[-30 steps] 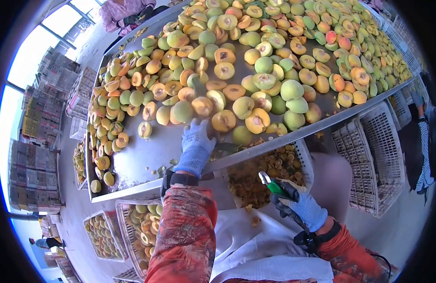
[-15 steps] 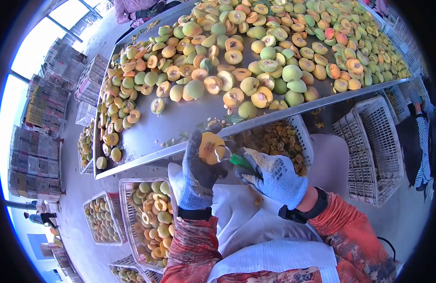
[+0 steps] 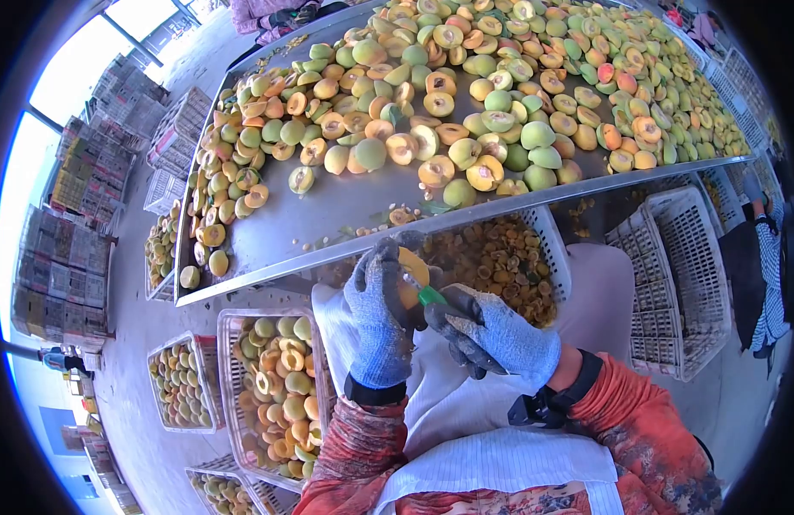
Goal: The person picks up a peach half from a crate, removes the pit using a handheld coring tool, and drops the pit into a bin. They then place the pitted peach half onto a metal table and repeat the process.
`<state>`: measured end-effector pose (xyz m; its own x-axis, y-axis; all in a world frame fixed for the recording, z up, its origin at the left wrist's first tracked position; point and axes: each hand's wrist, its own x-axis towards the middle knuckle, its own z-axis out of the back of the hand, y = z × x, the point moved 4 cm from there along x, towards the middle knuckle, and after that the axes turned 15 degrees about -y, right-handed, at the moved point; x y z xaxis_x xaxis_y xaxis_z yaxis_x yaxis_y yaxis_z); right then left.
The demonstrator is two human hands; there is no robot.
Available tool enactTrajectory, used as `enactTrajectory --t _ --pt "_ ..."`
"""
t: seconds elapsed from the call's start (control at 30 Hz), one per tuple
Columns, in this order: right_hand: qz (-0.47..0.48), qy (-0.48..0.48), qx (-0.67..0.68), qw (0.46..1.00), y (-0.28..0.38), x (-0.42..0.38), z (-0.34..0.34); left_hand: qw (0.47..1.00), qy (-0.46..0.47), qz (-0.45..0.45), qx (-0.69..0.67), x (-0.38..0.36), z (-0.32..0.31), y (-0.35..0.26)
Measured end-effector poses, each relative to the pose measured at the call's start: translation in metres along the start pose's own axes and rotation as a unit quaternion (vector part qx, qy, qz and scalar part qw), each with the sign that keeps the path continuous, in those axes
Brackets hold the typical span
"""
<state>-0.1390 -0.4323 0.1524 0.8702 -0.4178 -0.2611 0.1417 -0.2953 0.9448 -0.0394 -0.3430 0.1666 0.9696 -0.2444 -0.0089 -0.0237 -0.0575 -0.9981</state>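
Head view: my left hand (image 3: 378,322), gloved, wraps peach half (image 3: 412,276), cut face toward right. My right hand (image 3: 500,335), gloved, clamps green-handled pitting tool (image 3: 433,297), tip buried in fruit just right of left fingers.

Risk, my judgement: tool tip slips off pit, jabs left glove; fruit squirts from grip, drops toward crate of pits (image 3: 500,262) just beyond the grip.

Hidden: tool tip, pit, left thumb. Fisheye bends steel table (image 3: 328,215).
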Motion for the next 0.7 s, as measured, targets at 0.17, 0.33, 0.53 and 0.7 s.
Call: enactTrajectory --t 0.17,0.33,0.53,0.7 --pt "0.136 -0.034 -0.218 0.966 -0.020 0.005 0.015 0.975 0.017 -0.133 0.180 0.003 -0.002 0.005" --pt "-0.183 0.019 0.040 0.982 -0.019 -0.005 0.017 0.996 -0.019 0.084 -0.010 -0.004 -0.017 -0.001" --pt "0.303 -0.101 -0.436 0.842 -0.014 0.011 0.031 0.959 0.071 0.274 -0.030 0.018 -0.015 0.021" --pt "0.303 -0.125 -0.384 0.864 -0.013 0.004 0.020 0.992 -0.028 0.092 -0.082 0.007 -0.025 0.014"
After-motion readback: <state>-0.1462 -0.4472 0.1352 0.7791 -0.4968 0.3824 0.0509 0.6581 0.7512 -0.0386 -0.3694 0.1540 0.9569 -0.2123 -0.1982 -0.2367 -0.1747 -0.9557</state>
